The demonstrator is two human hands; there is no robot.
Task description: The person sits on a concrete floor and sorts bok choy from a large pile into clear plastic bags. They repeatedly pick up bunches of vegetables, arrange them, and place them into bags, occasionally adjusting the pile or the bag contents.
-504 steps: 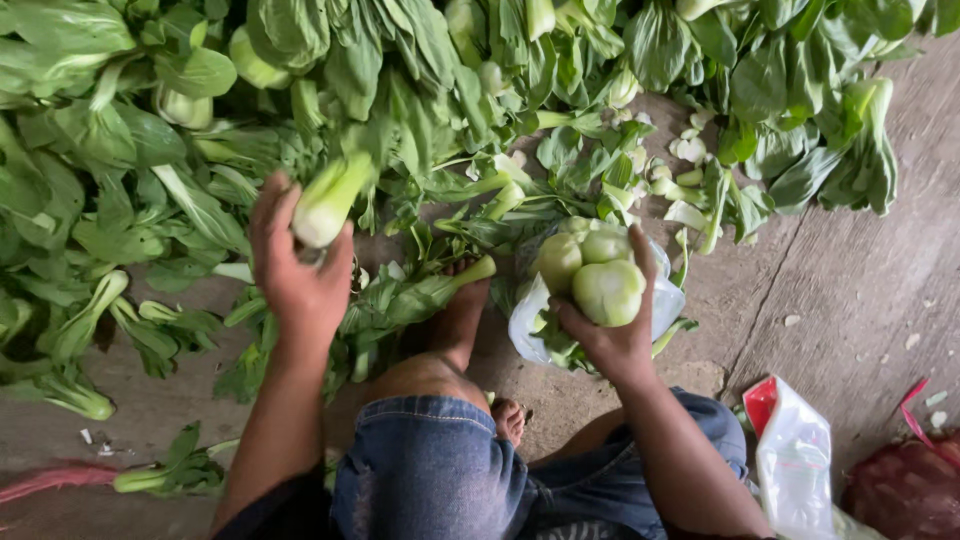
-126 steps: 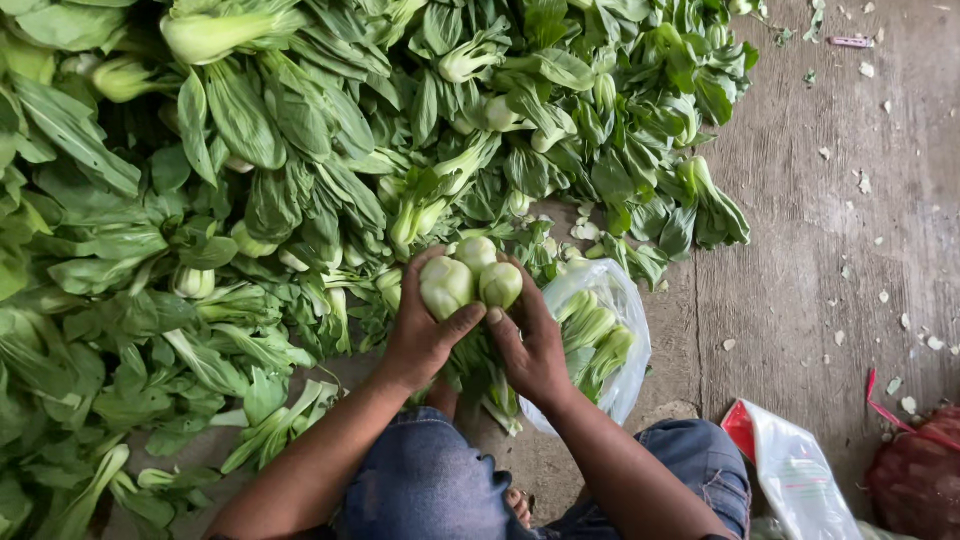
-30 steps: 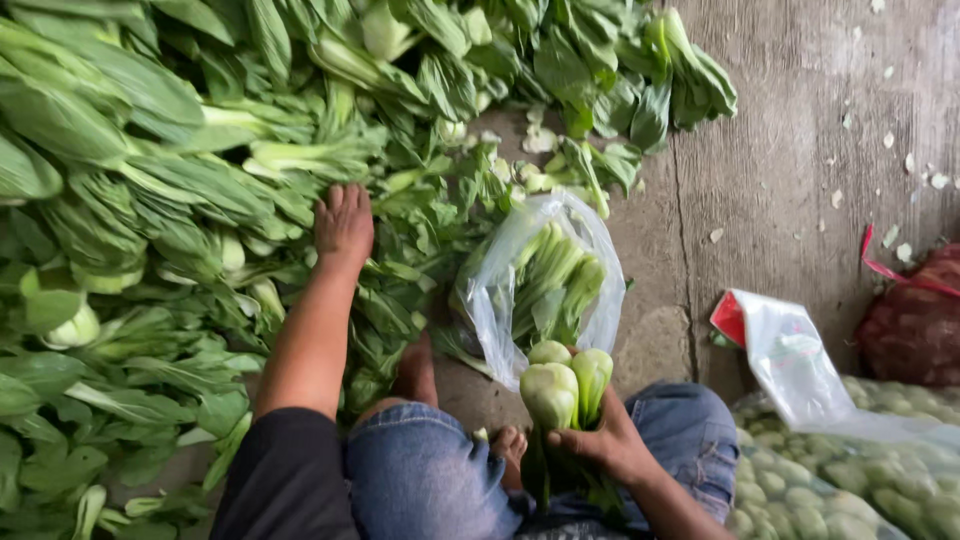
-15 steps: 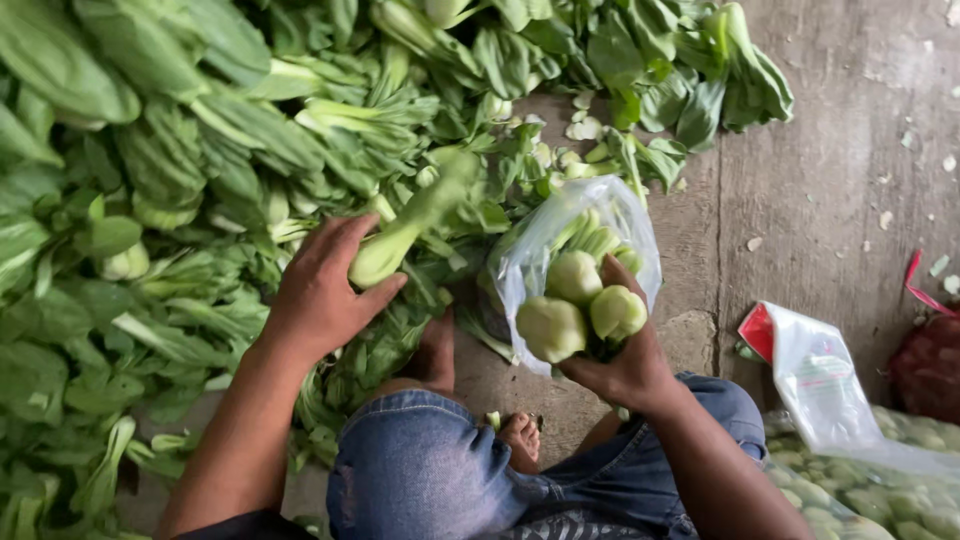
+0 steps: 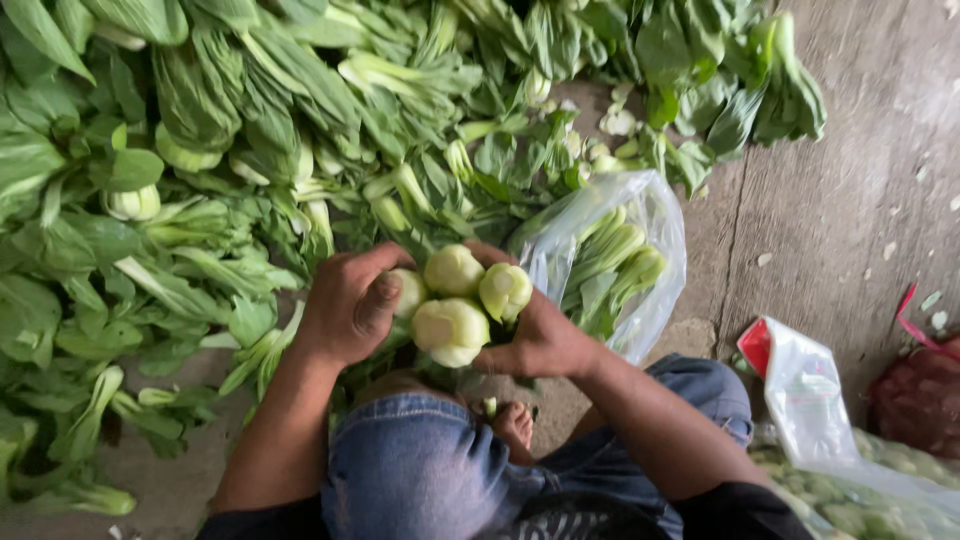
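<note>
Both my hands hold one bunch of bok choy (image 5: 455, 305), pale stem ends up, just above my knees. My left hand (image 5: 345, 305) wraps the left side of the bunch. On the right side, my right hand (image 5: 540, 335) cups it with the fingers curled around the stems. The bunch's leaves hang down, hidden between my hands and my jeans. Right behind the bunch lies a clear plastic bag (image 5: 655, 225), open, with several bok choy inside.
A big heap of loose bok choy (image 5: 200, 150) covers the concrete floor (image 5: 860, 180) on the left and top. At the right, a clear bag with a red edge (image 5: 800, 385) and a red mesh sack (image 5: 920, 395). My toes show below the bunch.
My left hand carried a bok choy from the heap to the bunch in my right hand. Both hands now close around the bunch, which has shifted left, away from the bag's mouth.
</note>
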